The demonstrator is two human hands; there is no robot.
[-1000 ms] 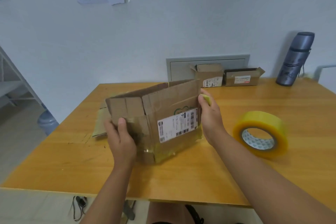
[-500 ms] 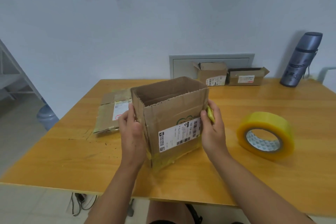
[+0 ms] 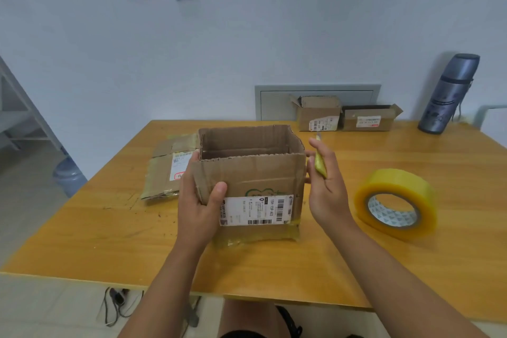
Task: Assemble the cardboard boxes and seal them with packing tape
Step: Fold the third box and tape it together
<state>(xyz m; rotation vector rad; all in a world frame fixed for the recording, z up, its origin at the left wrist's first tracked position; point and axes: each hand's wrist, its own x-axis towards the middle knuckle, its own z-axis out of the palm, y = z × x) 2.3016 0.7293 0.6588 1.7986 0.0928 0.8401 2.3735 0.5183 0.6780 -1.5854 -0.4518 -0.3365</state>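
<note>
The left hand (image 3: 197,206) grips the near-left corner of the corrugated cardboard box (image 3: 255,181), thumb curled across its front. The right hand (image 3: 326,186) hovers just beside the box's right wall, fingers curled round a small yellow object (image 3: 320,166). The box stands upright between the 2 hands on the glossy wooden worktop (image 3: 82,228) — open top up, ragged edges, long axis left-right, white shipping label (image 3: 256,210) facing the person. A round roll of yellowish packing tape (image 3: 396,203) lies flat to the right.

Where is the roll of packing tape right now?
The roll of packing tape lies on the wooden table, right of the right hand and the open cardboard box.
</note>
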